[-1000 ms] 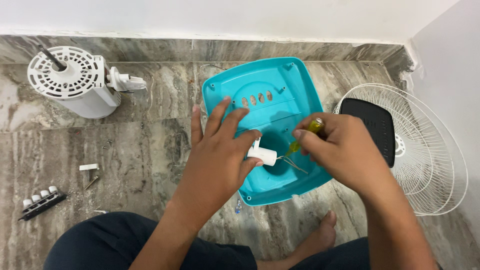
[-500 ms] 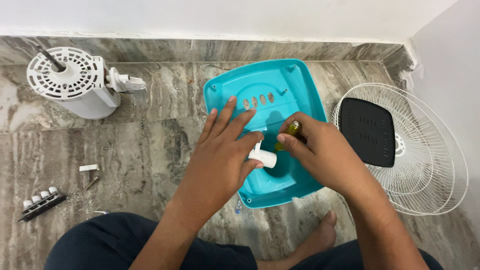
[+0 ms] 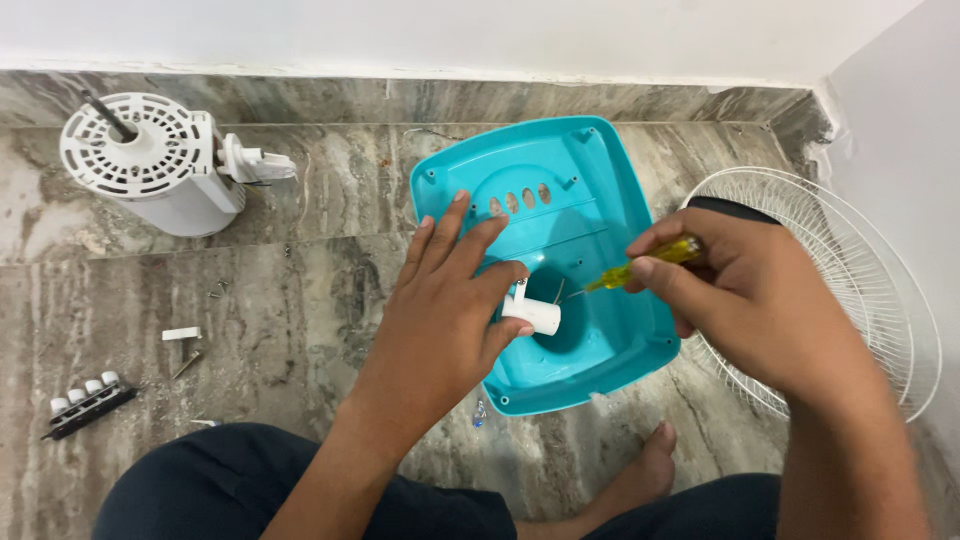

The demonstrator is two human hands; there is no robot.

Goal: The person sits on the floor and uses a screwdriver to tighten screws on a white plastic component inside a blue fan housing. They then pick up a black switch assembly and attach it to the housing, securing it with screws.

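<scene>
- We look down at the teal plastic base (image 3: 590, 200) lying hollow side up on the marble floor (image 3: 300, 270), so its ribs and screw posts face us and can be reached.
- Our left hand (image 3: 445, 300) spreads flat over the base's nine o'clock side, fingers fanned towards twelve; the thumb and palm close lightly round a small white cylindrical part (image 3: 532, 314) at the centre well, pinning it so it cannot roll.
- Our right hand (image 3: 760, 295) comes in from three o'clock, thumb and forefinger pinched firmly on the yellow handle of a screwdriver (image 3: 650, 258). Its thin shaft slants down towards nine o'clock, the tip ending just beside the white part; whether it touches a screw we cannot tell, as the tip is too small to read.
- At three o'clock of the base lies a white wire fan guard (image 3: 880, 290), partly under our right wrist, set aside but near.
- At ten o'clock stands a white motor housing (image 3: 150, 165), its shaft pointing up.
- At eight o'clock, well apart, lie a black switch strip with white buttons (image 3: 85, 398), a small white piece (image 3: 181, 333) and loose screws (image 3: 215, 290).
</scene>
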